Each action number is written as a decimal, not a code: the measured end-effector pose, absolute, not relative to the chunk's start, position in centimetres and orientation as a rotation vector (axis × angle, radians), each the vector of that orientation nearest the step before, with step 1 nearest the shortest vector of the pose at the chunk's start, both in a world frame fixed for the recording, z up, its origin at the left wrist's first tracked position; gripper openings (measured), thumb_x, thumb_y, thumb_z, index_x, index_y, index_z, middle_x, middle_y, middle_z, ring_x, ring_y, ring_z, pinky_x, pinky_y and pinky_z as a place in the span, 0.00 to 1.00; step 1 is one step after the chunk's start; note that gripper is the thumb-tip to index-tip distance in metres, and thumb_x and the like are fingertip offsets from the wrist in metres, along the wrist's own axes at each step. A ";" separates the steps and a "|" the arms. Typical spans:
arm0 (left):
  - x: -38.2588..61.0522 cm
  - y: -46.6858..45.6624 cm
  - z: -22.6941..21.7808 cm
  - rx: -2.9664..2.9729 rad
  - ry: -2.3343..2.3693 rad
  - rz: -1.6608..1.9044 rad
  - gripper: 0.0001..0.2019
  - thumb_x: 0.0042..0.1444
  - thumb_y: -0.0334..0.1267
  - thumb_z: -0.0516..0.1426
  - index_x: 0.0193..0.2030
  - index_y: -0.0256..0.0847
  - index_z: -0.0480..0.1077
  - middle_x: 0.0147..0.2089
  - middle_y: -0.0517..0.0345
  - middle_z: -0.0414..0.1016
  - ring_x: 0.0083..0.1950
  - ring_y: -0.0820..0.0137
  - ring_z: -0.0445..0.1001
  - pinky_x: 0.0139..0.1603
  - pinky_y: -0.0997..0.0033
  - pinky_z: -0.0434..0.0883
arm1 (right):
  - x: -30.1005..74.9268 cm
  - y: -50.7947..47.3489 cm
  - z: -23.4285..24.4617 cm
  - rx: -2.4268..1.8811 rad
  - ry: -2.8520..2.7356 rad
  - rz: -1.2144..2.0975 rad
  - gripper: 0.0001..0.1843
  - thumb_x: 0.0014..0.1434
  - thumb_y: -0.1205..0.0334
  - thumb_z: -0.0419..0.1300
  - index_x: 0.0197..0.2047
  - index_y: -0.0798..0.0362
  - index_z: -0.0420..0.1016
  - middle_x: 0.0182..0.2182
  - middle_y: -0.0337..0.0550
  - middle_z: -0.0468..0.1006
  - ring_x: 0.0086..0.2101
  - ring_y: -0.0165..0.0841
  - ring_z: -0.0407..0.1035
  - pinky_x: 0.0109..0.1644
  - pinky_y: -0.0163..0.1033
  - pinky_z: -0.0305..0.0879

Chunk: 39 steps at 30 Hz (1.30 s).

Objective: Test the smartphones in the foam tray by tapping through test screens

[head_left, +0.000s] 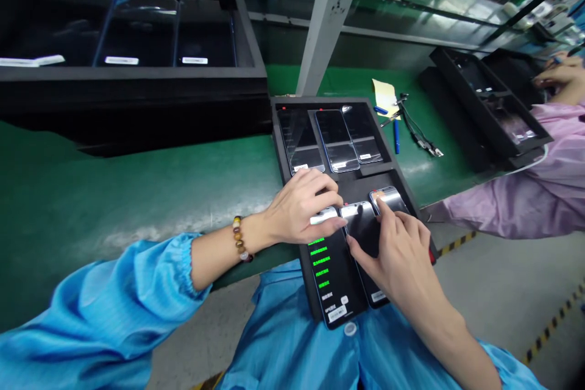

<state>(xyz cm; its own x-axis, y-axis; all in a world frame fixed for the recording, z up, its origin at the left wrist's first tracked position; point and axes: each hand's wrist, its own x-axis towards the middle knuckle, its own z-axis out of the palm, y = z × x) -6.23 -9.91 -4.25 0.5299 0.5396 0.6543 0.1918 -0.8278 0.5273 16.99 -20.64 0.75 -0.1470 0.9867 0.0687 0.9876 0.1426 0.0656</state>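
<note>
Lower centre: slim, black-screened rectangular phone [363, 228]; my right grip [402, 250] across it, left grip [305, 206] beside; whether grasping, I cannot tell. Best: light edge contact.

Bench [173, 177]: green, glossy.
Post [326, 18]: pale grey, scuffed dark in one spot, slanting in view.
Paper [384, 92]: yellow, on the bench.
Pen [397, 137]: blue, near the paper.
Cables [414, 128]: dark, metal-tipped, just beside the pen.
Far tray [532, 145]: black, at right.
Sleeve [548, 164]: pink, a co-worker's, beside the far tray.
Floor [479, 274]: grey, yellow-and-black tape [555, 320] across it.
</note>
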 end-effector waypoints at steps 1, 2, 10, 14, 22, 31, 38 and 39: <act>-6.2 -9.9 -4.3 2.379 0.604 1.214 0.23 0.76 0.55 0.51 0.47 0.39 0.78 0.45 0.48 0.79 0.47 0.60 0.74 0.53 0.53 0.67 | 17.0 -20.7 0.9 -2.053 -2.382 -0.162 0.44 0.71 0.40 0.59 0.77 0.64 0.57 0.51 0.65 0.80 0.54 0.58 0.71 0.59 0.62 0.65; -6.2 -9.9 -4.3 2.380 0.609 1.209 0.23 0.76 0.56 0.51 0.47 0.40 0.78 0.46 0.48 0.79 0.47 0.60 0.74 0.53 0.53 0.67 | 16.9 -20.7 0.9 -2.060 -2.390 -0.165 0.43 0.71 0.40 0.58 0.76 0.64 0.58 0.50 0.65 0.80 0.53 0.58 0.71 0.59 0.61 0.65; -6.2 -9.9 -4.2 2.385 0.616 1.181 0.22 0.76 0.55 0.50 0.47 0.40 0.78 0.45 0.49 0.80 0.47 0.61 0.74 0.54 0.53 0.67 | 16.9 -20.6 1.0 -2.087 -2.401 -0.217 0.43 0.70 0.41 0.59 0.74 0.65 0.58 0.48 0.65 0.81 0.52 0.58 0.72 0.57 0.61 0.66; -6.2 -9.9 -4.3 2.386 0.619 1.191 0.22 0.76 0.55 0.50 0.47 0.41 0.78 0.46 0.49 0.79 0.46 0.60 0.74 0.53 0.53 0.67 | 16.5 -20.8 1.2 -2.087 -2.395 -0.207 0.45 0.70 0.39 0.61 0.74 0.65 0.59 0.48 0.65 0.82 0.51 0.58 0.73 0.57 0.61 0.67; -6.9 -9.8 -4.0 2.370 0.695 1.218 0.17 0.76 0.50 0.54 0.49 0.40 0.78 0.48 0.47 0.79 0.50 0.59 0.75 0.53 0.53 0.68 | 22.6 -19.4 3.0 -1.908 -2.041 0.158 0.33 0.71 0.41 0.63 0.71 0.49 0.69 0.54 0.53 0.83 0.56 0.51 0.74 0.61 0.59 0.71; -9.2 -10.8 -2.7 2.310 1.202 1.248 0.13 0.74 0.44 0.55 0.49 0.47 0.82 0.55 0.50 0.81 0.58 0.55 0.76 0.62 0.46 0.70 | 32.5 -20.2 0.7 -1.540 -1.935 0.490 0.21 0.74 0.61 0.59 0.67 0.43 0.76 0.60 0.47 0.82 0.67 0.47 0.69 0.71 0.58 0.66; -9.0 -21.5 -3.8 2.294 1.345 1.090 0.15 0.72 0.42 0.56 0.53 0.51 0.85 0.61 0.50 0.80 0.58 0.53 0.73 0.60 0.45 0.69 | 35.3 -18.5 -0.6 -1.157 -2.246 0.569 0.23 0.70 0.68 0.61 0.65 0.45 0.80 0.56 0.47 0.84 0.65 0.49 0.69 0.66 0.58 0.69; -8.4 -22.7 -3.9 2.277 1.376 1.056 0.15 0.72 0.41 0.55 0.53 0.51 0.85 0.63 0.49 0.79 0.59 0.53 0.72 0.61 0.45 0.68 | 35.6 -18.0 -0.7 -1.124 -2.281 0.567 0.23 0.70 0.68 0.61 0.65 0.45 0.80 0.56 0.48 0.83 0.65 0.50 0.69 0.66 0.59 0.69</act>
<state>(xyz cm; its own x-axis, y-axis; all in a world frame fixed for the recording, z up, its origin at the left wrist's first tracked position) -8.35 -22.70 -3.94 0.2796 0.8516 0.4434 0.6484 -0.5081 0.5669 35.58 -18.02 -0.72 -0.5133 0.8136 0.2731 0.5909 0.5659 -0.5750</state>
